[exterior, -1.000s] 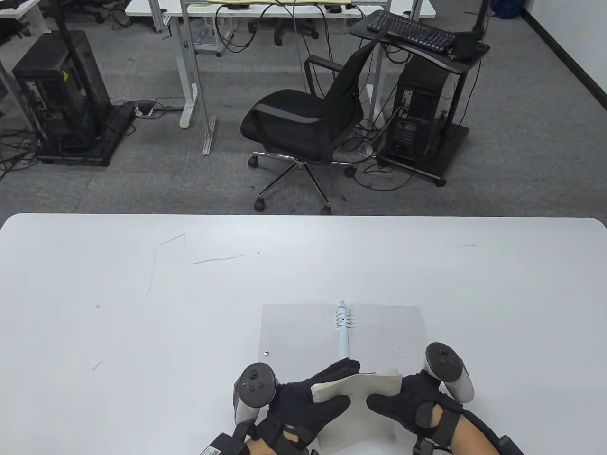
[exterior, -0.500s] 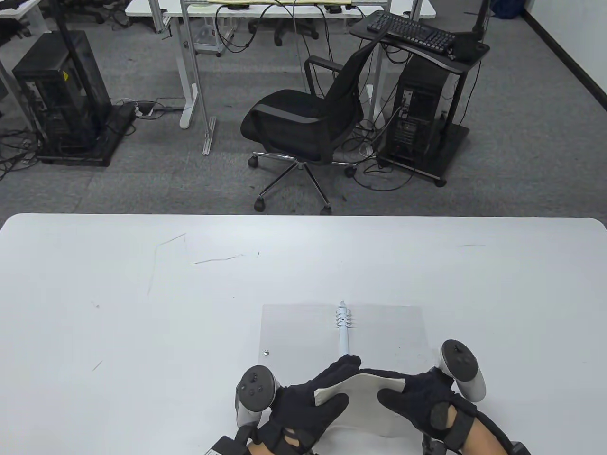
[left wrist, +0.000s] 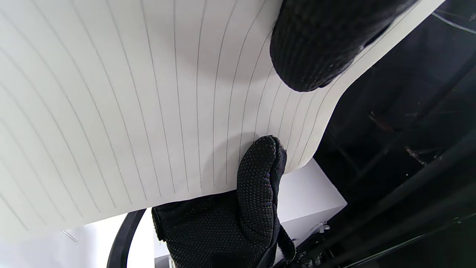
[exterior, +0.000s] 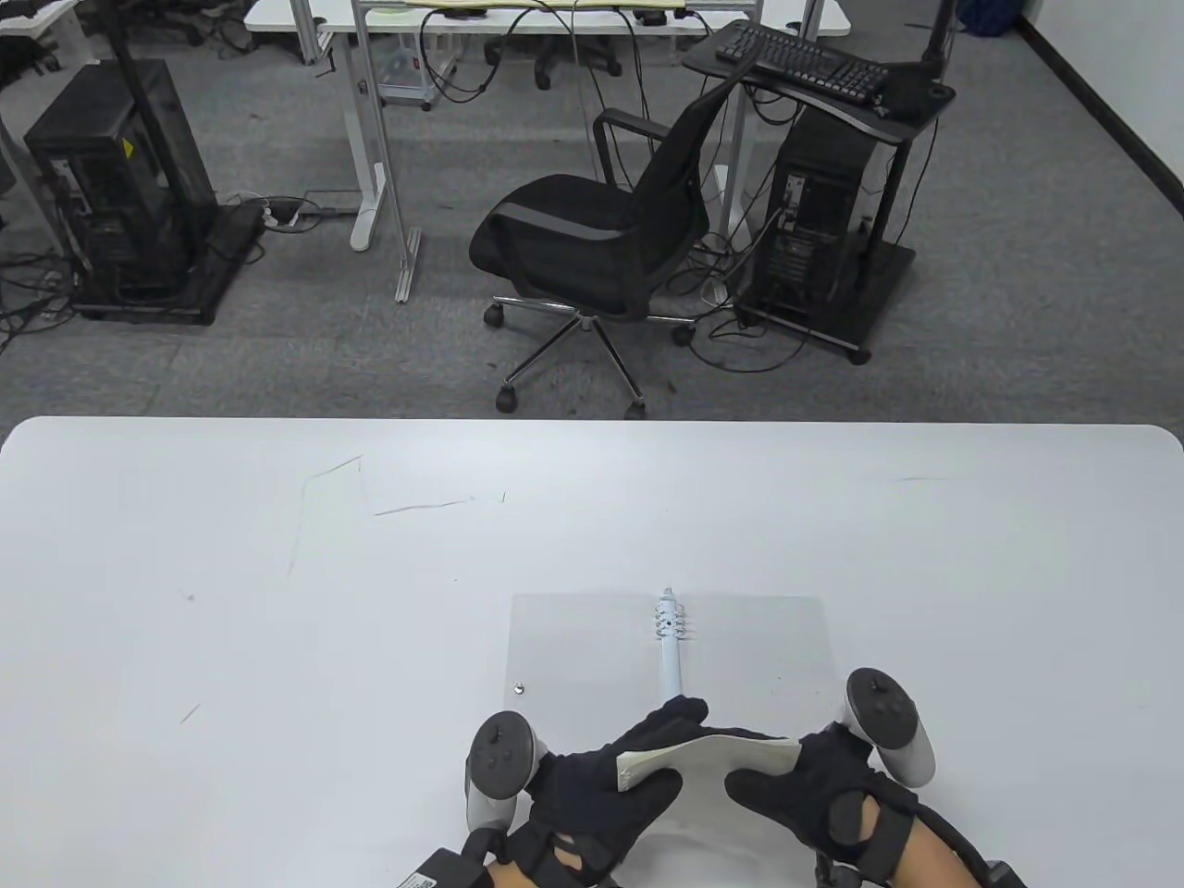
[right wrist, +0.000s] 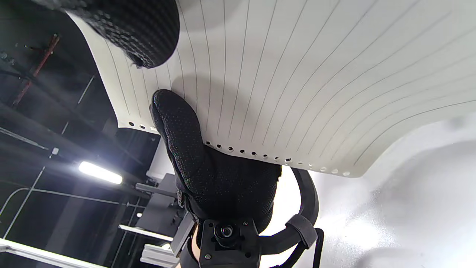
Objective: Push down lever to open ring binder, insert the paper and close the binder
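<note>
Paper (exterior: 712, 768) tipped up more, both hands (exterior: 601, 786) keep grip.

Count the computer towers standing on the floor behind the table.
2: one tower at far left, one tower at right under the keyboard stand. Others may be hidden.

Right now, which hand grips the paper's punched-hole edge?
The right hand. The right wrist view shows the hole row beside its thumb on the lined paper; the left hand pinches a plain edge.

binder (exterior: 592, 647): clear, flat open, near table edge | paper (exterior: 712, 751): lined, punched, bowed, raised above it
</note>
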The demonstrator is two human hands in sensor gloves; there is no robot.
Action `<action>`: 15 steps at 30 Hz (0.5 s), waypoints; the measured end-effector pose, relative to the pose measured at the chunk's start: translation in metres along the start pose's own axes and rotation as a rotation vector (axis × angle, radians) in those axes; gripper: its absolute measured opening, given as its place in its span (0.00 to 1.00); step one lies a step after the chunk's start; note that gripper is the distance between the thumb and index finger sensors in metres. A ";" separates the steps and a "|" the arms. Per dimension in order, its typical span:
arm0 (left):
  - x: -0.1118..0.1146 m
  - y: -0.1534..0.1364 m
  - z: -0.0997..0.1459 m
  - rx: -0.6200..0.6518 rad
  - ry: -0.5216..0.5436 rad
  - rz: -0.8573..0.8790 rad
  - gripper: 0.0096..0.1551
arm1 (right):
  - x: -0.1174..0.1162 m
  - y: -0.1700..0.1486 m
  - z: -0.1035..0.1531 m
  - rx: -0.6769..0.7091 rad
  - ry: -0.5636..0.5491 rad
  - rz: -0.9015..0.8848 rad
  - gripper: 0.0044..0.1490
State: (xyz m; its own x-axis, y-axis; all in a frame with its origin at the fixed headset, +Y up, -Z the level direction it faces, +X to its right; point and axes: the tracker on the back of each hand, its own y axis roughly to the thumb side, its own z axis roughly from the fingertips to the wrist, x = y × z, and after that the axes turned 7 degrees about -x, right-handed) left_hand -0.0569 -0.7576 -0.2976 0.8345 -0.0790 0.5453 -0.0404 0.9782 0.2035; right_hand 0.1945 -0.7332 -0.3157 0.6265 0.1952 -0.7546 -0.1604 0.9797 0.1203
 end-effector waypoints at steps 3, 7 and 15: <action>-0.003 -0.017 -0.002 -0.064 -0.007 0.005 0.25 | 0.001 -0.013 -0.003 -0.067 -0.019 0.053 0.35; 0.001 -0.012 -0.002 -0.040 -0.011 0.081 0.24 | -0.002 -0.011 -0.005 -0.027 0.006 -0.045 0.35; -0.007 -0.027 -0.005 -0.115 -0.030 0.171 0.24 | -0.002 -0.022 -0.008 -0.073 -0.013 -0.038 0.35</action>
State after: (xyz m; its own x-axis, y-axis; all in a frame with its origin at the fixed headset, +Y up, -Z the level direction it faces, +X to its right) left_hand -0.0587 -0.7825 -0.3105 0.8041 0.0859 0.5882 -0.1152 0.9933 0.0124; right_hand 0.1903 -0.7553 -0.3216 0.6430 0.1593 -0.7492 -0.1914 0.9805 0.0442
